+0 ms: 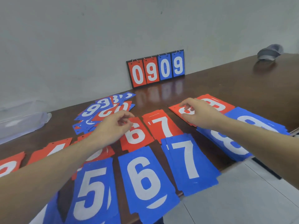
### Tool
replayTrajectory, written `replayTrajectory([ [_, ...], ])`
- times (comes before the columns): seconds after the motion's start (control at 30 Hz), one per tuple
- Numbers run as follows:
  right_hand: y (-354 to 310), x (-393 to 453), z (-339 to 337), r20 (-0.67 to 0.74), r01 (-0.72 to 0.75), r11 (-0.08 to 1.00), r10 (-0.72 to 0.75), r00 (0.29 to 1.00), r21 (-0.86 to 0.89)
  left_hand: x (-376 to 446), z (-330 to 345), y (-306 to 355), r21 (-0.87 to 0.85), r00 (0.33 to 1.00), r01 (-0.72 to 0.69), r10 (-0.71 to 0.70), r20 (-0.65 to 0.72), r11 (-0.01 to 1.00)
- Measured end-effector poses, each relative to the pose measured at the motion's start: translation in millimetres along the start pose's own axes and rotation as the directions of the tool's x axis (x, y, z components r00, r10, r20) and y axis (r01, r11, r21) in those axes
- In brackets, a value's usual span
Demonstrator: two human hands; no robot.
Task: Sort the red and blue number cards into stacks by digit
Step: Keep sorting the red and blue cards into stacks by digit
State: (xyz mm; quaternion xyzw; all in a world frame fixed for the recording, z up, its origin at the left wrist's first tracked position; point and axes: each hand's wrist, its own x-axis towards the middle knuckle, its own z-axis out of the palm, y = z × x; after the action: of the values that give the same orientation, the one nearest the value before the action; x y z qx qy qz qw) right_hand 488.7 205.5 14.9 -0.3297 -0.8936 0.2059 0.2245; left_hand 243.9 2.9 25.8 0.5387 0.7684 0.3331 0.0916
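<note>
Sorted stacks lie on the brown table [226, 88]: red 6 [137, 138], red 7 [163, 126] and red 8 [216, 105] behind; blue 5 [93, 191], blue 6 [145, 180], blue 7 [187, 162] and blue 8 [229, 143] in front. More red stacks, one a red 4 [55, 149], sit at the left, partly under my forearm. A mixed unsorted pile [103, 110] lies further back. My left hand [116, 125] pinches the top corner of the red 6 card. My right hand [199, 112] hovers over the red 8 stack, with bent fingertips touching its top card.
A flip scoreboard [155, 68] reading 0909 leans against the grey wall. A clear plastic box [19, 117] sits at the far left and a grey cap [270, 52] at the far right. The blue stacks overhang the table's front edge above the tiled floor [242, 199].
</note>
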Motion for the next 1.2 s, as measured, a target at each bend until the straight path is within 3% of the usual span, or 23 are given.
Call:
replayTrajectory([
  [0.3, -77.7, 60.2, 72.9, 0.081, 0.114, 0.986, -0.125, 0.989, 0.123, -4.8, -56.5, -91.4, 0.016, 0.988, 0.091, -0.088, -0.131, 0.996],
  [0.63, -139.1, 117.6, 133.4, 0.123, 0.219, 0.971, -0.23, 0.965, 0.099, 33.0, -91.1, -178.6, 0.097, 0.942, 0.226, -0.192, -0.274, 0.969],
  [0.73, -151.8, 133.7, 144.8, 0.14, 0.247, 0.963, -0.26, 0.955, 0.106, 48.0, -102.7, -198.7, 0.195, 0.958, 0.224, -0.18, -0.222, 0.955],
  [0.87, -164.6, 156.2, 160.8, 0.2, 0.273, 0.959, -0.283, 0.938, 0.077, 54.1, -113.2, -212.1, 0.399, 0.984, 0.17, -0.176, -0.022, 0.901],
  [0.97, -169.9, 175.7, 177.3, 0.2, 0.266, 0.963, -0.271, 0.942, 0.049, 54.0, -110.5, -218.6, 0.491, 0.975, 0.199, -0.223, -0.009, 0.848],
  [1.1, -173.4, 197.3, 195.8, 0.188, 0.334, 0.933, -0.307, 0.933, -0.132, 53.7, -108.3, -222.6, 0.333, 0.964, 0.264, -0.236, -0.123, 0.905],
  [1.2, -172.2, 211.2, 206.4, 0.164, 0.362, 0.92, -0.338, 0.927, -0.148, 55.9, -106.8, -230.3, 0.234, 0.955, 0.282, -0.249, -0.164, 0.93],
])
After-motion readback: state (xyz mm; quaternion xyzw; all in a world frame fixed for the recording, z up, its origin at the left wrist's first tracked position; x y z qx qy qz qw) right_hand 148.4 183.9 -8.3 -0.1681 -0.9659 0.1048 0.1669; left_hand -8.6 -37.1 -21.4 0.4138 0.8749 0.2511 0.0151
